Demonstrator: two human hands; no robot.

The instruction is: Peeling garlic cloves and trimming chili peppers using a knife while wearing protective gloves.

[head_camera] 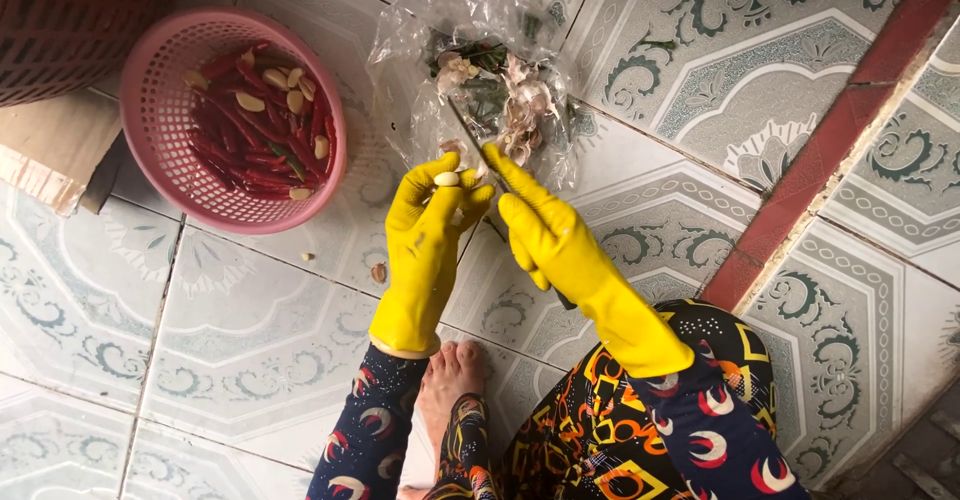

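Both my hands wear yellow rubber gloves. My left hand (430, 225) pinches a pale garlic clove (447, 178) between thumb and fingers. My right hand (540, 225) grips a knife (470, 140) whose thin blade points up and left, past the clove, over a clear plastic bag (400, 80) spread on the tiled floor. On the bag lies a heap of garlic skins and green stems (505, 100). To the left, a pink plastic basket (150, 110) holds red chillies (250, 150) and several peeled garlic cloves.
A dark red woven basket (60, 20) stands at top left, over a wooden board (50, 150). Two scraps lie on the tiles near the pink basket (378, 272). My bare foot (445, 380) rests below my hands. A red tile strip (830, 130) runs diagonally at right.
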